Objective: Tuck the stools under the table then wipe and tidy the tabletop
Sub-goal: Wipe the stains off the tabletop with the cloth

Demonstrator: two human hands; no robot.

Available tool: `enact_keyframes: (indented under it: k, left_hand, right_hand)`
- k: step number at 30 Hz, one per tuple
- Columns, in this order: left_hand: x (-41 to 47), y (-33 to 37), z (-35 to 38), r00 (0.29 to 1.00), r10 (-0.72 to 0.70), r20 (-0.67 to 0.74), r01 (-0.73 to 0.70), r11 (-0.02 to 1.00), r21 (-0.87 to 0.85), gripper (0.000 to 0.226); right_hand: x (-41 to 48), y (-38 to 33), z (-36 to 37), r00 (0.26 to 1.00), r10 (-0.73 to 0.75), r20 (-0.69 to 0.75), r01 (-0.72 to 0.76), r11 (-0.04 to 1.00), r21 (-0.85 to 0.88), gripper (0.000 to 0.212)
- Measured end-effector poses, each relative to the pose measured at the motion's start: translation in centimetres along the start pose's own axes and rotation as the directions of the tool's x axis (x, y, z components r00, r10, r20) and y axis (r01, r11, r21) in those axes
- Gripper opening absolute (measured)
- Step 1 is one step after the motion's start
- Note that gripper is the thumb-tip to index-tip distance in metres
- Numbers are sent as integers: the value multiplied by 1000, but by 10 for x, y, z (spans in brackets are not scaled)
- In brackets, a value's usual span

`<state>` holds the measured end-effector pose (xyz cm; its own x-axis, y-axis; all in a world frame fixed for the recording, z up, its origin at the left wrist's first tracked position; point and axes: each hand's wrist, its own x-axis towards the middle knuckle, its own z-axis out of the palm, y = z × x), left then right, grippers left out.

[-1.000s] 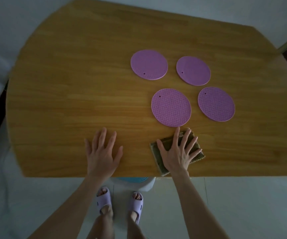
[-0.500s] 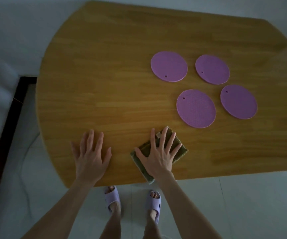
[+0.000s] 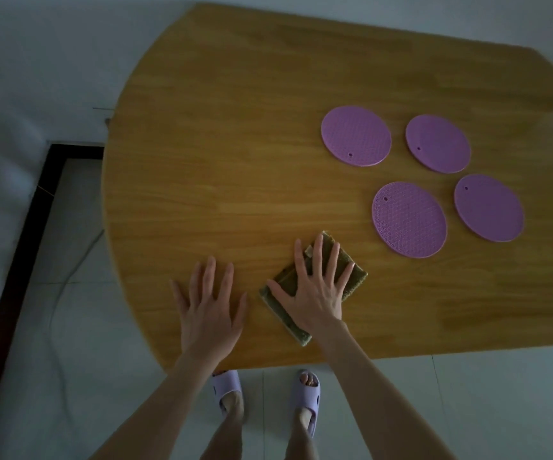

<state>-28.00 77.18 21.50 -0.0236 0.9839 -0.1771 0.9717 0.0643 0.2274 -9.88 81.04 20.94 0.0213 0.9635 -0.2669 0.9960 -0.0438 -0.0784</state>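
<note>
At the far left a dark door threshold [image 3: 19,247] borders the pale tiled floor [image 3: 69,376], and a thin cable [image 3: 69,277] trails across the tiles toward the table's edge. The wooden table [image 3: 235,127] fills most of the view, its left end rounded. Near its front edge the left hand [image 3: 210,312] lies palm down on bare wood, fingers spread and straight, with nothing in it. Just beside it, apart by a narrow strip of wood, the right hand [image 3: 315,293] presses flat on an olive-green cleaning cloth [image 3: 354,273], fingers fanned out over it rather than curled around it (the cloth lies at a slant, one corner close to the table's front edge). Beyond and to the right of the cloth sit four round purple silicone mats in a loose two-by-two group, none touching: the far-left mat [image 3: 356,136], the near-left mat [image 3: 409,220] closest to the cloth, the far-right mat [image 3: 437,143], and the near-right mat [image 3: 489,208]. Each has a small hole near its rim. Below the table edge, the person's feet in lilac slippers [image 3: 305,396] stand on the tiles.
</note>
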Motion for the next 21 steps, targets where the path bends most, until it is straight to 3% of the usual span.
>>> enact_keyframes:
  k: [9,16,21]
  left_hand:
    - [29,-12,-13,996,-39,-83,33,997,-72,63]
    - [92,-29,-22,993,-9,-114,7,1000,-20,61]
    - [107,-32,-18,998,-16,-68,20,999,49,64]
  right_hand:
    - [56,-8,-18,985,172,11,-172,984,54,101]
    - [45,-28,-7,999,-41,-11,40,999,-29,96]
    - [72,-15,-16,1000,-17,-17,16,999,-27,97]
